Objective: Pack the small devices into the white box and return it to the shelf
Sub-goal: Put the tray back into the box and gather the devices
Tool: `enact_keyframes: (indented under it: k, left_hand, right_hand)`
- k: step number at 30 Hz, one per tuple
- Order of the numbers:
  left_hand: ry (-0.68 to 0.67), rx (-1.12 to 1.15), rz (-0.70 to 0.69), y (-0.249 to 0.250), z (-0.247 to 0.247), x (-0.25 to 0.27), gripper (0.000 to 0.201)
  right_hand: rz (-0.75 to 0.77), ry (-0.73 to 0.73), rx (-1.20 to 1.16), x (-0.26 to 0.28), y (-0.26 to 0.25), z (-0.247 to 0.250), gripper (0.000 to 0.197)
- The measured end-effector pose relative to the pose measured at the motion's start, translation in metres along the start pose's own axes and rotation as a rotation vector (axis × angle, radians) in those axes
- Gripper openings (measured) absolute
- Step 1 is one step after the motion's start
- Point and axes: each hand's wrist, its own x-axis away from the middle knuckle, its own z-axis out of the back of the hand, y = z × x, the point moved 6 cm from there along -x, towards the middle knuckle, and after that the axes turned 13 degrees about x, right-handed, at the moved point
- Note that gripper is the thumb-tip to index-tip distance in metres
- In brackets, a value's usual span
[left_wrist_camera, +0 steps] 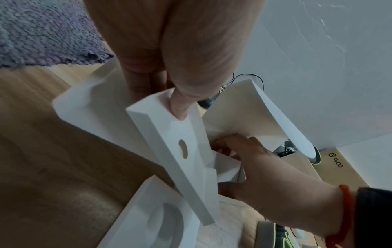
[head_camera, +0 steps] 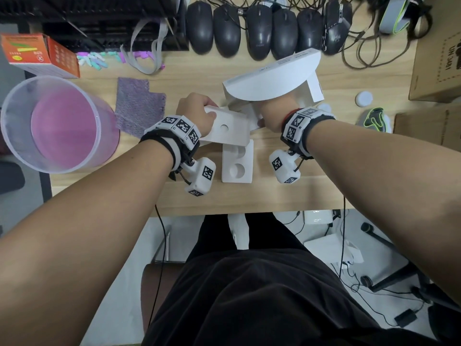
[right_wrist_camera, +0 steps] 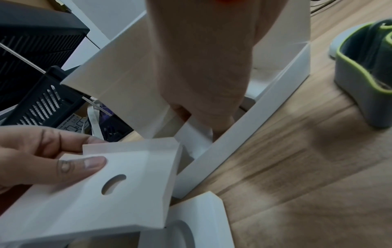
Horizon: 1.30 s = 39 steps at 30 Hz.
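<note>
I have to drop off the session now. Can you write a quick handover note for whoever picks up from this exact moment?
Left hand: grips the white insert with the round hole, lifted and tilted above the desk.
Right hand: reaching into the open white box, under its raised lid; what it holds is hidden.
A second insert with round recesses lies on the desk near the front edge.
Done: box opened, inserts out.
Left: place devices and inserts in, close the lid, return box to the shelf.
</note>
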Motion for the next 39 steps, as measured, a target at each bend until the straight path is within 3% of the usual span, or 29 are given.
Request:
enact_keyframes:
  k: [4, 10, 13, 15, 17, 21, 26, 28, 30, 33, 35, 39]
  left_hand:
    - [0.001, -0.004, -0.011, 0.0, 0.0, 0.001, 0.023]
    - [-0.024, -0.003, 0.004, -0.001, 0.001, 0.002, 0.023]
    - [-0.023, 0.018, 0.011, 0.003, 0.003, 0.003, 0.023]
    - [-0.049, 0.044, 0.02, 0.006, 0.001, 0.004, 0.025]
    - [-0.074, 0.1, 0.046, 0.007, -0.003, 0.003, 0.028]
    - [-0.122, 0.294, 0.097, 0.019, -0.012, 0.006, 0.034]
    - [-0.202, 0.663, 0.26, 0.032, -0.031, 0.009, 0.059]
    - [-0.229, 0.631, 0.216, 0.03, -0.037, 0.008, 0.058]
    - [-0.244, 0.612, 0.177, 0.028, -0.04, 0.009, 0.045]
    - [-0.183, 0.591, 0.135, 0.029, -0.035, 0.009, 0.047]
    - [-0.162, 0.622, 0.151, 0.027, -0.033, 0.007, 0.048]
    - [-0.175, 0.613, 0.112, 0.03, -0.032, 0.003, 0.052]
  right_hand:
    - [0.026, -0.052, 0.021, 0.002, -0.001, -0.003, 0.017]
    - [-0.109, 0.058, -0.084, -0.001, 0.023, 0.018, 0.009]
    - [-0.072, 0.173, -0.256, 0.008, 0.034, 0.048, 0.035]
    - [0.019, 0.075, -0.563, 0.017, 0.031, 0.053, 0.035]
    - [0.069, -0.039, -0.707, 0.024, 0.03, 0.052, 0.024]
    - [0.145, -0.102, -0.556, 0.027, 0.021, 0.05, 0.021]
    - [0.045, 0.056, -0.481, 0.018, 0.014, 0.038, 0.043]
    - [-0.017, 0.149, -0.475, 0.016, 0.018, 0.037, 0.05]
    - [-0.079, 0.229, -0.485, 0.015, 0.024, 0.037, 0.056]
    - [-0.177, 0.313, -0.54, 0.016, 0.031, 0.035, 0.063]
    - [-0.222, 0.262, -0.552, 0.017, 0.035, 0.032, 0.056]
    - [-0.212, 0.014, -0.741, 0.017, 0.035, 0.019, 0.02]
